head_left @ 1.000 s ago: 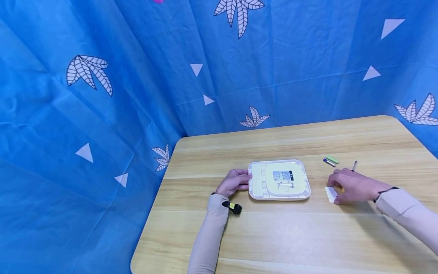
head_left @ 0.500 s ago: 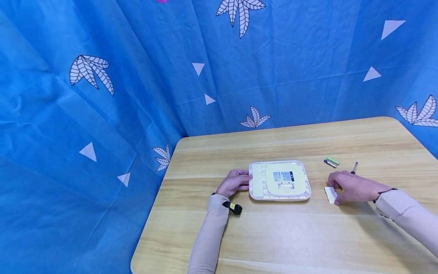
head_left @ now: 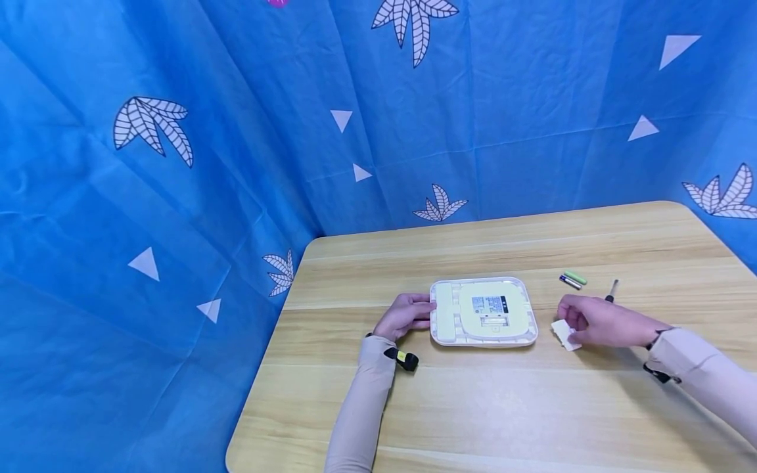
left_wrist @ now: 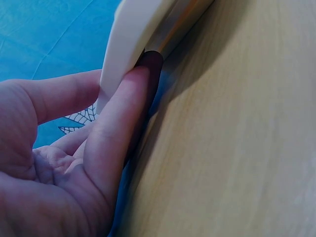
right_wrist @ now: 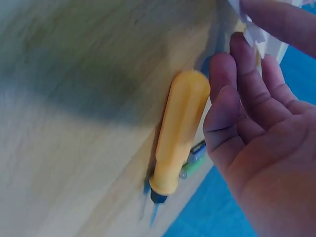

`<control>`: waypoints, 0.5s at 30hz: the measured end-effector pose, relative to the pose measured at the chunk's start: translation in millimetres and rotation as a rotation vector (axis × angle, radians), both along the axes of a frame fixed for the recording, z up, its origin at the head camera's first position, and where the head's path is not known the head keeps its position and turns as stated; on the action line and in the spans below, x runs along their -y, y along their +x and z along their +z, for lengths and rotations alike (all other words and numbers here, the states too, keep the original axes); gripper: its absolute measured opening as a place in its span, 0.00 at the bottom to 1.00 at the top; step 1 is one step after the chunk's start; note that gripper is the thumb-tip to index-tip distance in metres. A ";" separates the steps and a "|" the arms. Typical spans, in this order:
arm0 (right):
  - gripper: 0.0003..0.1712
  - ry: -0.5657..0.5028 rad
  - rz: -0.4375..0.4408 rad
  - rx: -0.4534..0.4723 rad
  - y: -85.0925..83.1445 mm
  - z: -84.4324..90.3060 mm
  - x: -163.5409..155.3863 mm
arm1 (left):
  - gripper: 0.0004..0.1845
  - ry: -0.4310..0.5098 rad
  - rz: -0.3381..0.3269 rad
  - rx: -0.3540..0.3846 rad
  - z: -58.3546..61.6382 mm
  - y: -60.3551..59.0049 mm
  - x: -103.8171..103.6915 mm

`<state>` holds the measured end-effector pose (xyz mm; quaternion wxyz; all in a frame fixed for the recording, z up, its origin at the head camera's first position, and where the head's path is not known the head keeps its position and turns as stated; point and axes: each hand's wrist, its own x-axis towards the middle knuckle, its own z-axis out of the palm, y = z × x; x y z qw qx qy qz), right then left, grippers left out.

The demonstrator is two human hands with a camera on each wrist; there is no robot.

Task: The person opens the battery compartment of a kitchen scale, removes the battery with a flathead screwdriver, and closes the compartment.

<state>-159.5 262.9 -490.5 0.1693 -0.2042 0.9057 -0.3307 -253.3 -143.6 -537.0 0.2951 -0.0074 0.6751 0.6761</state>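
A white flat device (head_left: 446,315) with rounded corners lies on the table, its underside up. That side shows a printed label and an uncovered battery compartment (head_left: 494,320). My left hand (head_left: 404,316) grips the device's left edge; in the left wrist view the white rim (left_wrist: 126,49) sits between thumb and fingers. To the right of the device, my right hand (head_left: 609,322) pinches a small white battery cover (head_left: 564,334) just over the table. Fingers partly hide the cover (right_wrist: 256,35) in the right wrist view.
A screwdriver with a yellow handle (right_wrist: 181,128) lies beside my right hand, mostly hidden by it in the head view. Two batteries, one green (head_left: 575,277) and one dark and silver (head_left: 570,282), lie behind that hand. A blue curtain (head_left: 532,131) borders the table.
My right hand has taken up the white battery cover and moved slightly left with it, turning it a little. My left hand and the device have stayed in place.
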 end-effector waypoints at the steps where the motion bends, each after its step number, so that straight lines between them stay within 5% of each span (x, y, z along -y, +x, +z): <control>1: 0.22 -0.019 0.003 -0.002 -0.2 -0.4 -0.1 | 0.24 -0.001 -0.001 0.000 -0.1 -0.1 0.0; 7: 0.18 -0.137 -0.007 0.015 -1.3 0.3 -0.9 | 0.24 -0.001 -0.001 0.003 -0.3 -0.7 0.3; 15: 0.04 -0.207 0.012 -0.087 -3.0 -0.4 -3.5 | 0.24 -0.004 0.000 0.005 1.0 0.4 -0.2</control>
